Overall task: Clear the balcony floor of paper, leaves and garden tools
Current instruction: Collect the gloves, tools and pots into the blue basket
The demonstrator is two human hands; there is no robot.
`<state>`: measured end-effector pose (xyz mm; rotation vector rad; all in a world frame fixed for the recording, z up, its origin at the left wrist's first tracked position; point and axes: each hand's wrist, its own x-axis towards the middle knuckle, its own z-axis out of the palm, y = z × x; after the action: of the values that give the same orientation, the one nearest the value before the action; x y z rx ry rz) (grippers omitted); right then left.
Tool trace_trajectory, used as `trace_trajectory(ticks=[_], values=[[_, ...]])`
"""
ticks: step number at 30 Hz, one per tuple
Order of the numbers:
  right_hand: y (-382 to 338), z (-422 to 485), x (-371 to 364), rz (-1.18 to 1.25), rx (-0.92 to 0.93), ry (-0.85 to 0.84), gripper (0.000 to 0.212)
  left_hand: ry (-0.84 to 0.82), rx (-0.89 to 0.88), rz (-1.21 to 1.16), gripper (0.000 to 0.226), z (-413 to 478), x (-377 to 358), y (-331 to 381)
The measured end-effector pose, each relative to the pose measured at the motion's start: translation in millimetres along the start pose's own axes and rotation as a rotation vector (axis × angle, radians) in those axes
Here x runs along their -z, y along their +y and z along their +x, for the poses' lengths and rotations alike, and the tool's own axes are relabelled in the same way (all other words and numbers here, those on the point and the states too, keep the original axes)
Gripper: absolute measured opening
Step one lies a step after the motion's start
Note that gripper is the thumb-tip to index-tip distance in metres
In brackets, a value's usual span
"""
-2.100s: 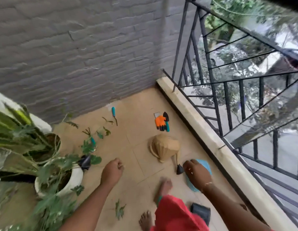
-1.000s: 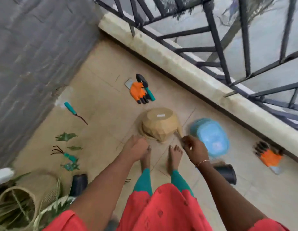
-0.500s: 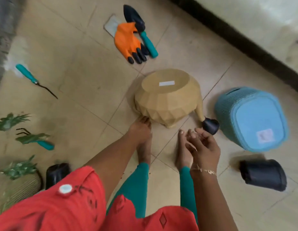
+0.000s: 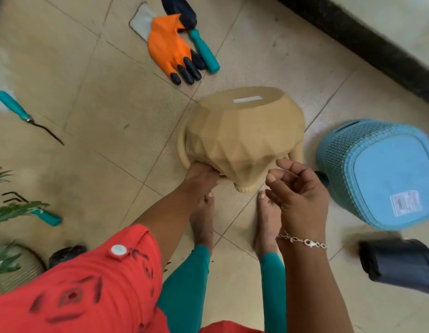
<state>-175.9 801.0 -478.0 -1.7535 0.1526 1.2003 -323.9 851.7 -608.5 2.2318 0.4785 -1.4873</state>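
**Left hand taking the upturned tan pot by its rim, tools lying scattered on the balcony floor**

A person is standing barefoot on the tiled balcony floor (image 4: 107,111) and bending over a tan pot (image 4: 244,131). The pot is sitting upside down near the middle of the floor, its flat base and white label facing up.

The left hand (image 4: 201,174) is reaching under the pot's near rim. Its grip is holding that rim, with the fingertips tucked beneath and out of sight. The right hand (image 4: 299,198), with a bracelet (image 4: 302,241) at the wrist, is hovering just beside the pot's near right side. Its grip is loose and half-curled, holding nothing; whether a fingertip is brushing the pot cannot be told.

The garden tools are lying apart from the pot:
- Toward the far edge of the floor, an orange glove (image 4: 170,49) with black fingertips is lying flat. A trowel (image 4: 203,51) with a teal handle is lying against it, its black blade overlapping the glove.
- At the left edge, a thin-bladed weeder (image 4: 14,106) with a teal handle is lying alone.
- Nearer along that edge, a hand rake (image 4: 45,216) is lying with leaves (image 4: 14,210) draped over its prongs.

Toward the kerbed right edge, a blue basket (image 4: 381,174) is lying upturned just beside the tan pot. A black pot (image 4: 398,265) is lying on its side nearer the person. A woven basket (image 4: 28,272) is showing at the near left corner.
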Motion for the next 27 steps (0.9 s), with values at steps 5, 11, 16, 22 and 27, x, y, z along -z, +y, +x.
trace_trajectory(ticks=[5,11,16,22,27], values=[[2.2,-27.2,12.5,-0.287,0.096,-0.026,0.031,0.200,0.210,0.092,0.033,-35.4,21.7,-12.7],[-17.2,-102.4,22.6,-0.315,-0.003,-0.057,0.028,0.366,0.361,-0.274,0.024,-134.1,76.6,-15.9],[-82.7,-148.1,1.4,-0.192,-0.090,-0.152,0.019,0.461,0.460,-0.617,0.031,-245.2,121.7,24.4],[-187.9,-220.1,-19.2,-0.206,-0.043,-0.291,0.023,0.645,0.446,-0.990,0.029,-360.9,168.3,73.5],[-253.7,-288.4,-12.3,-0.272,0.079,-0.281,0.011,0.842,0.199,-1.081,0.043,-437.5,201.2,95.5]])
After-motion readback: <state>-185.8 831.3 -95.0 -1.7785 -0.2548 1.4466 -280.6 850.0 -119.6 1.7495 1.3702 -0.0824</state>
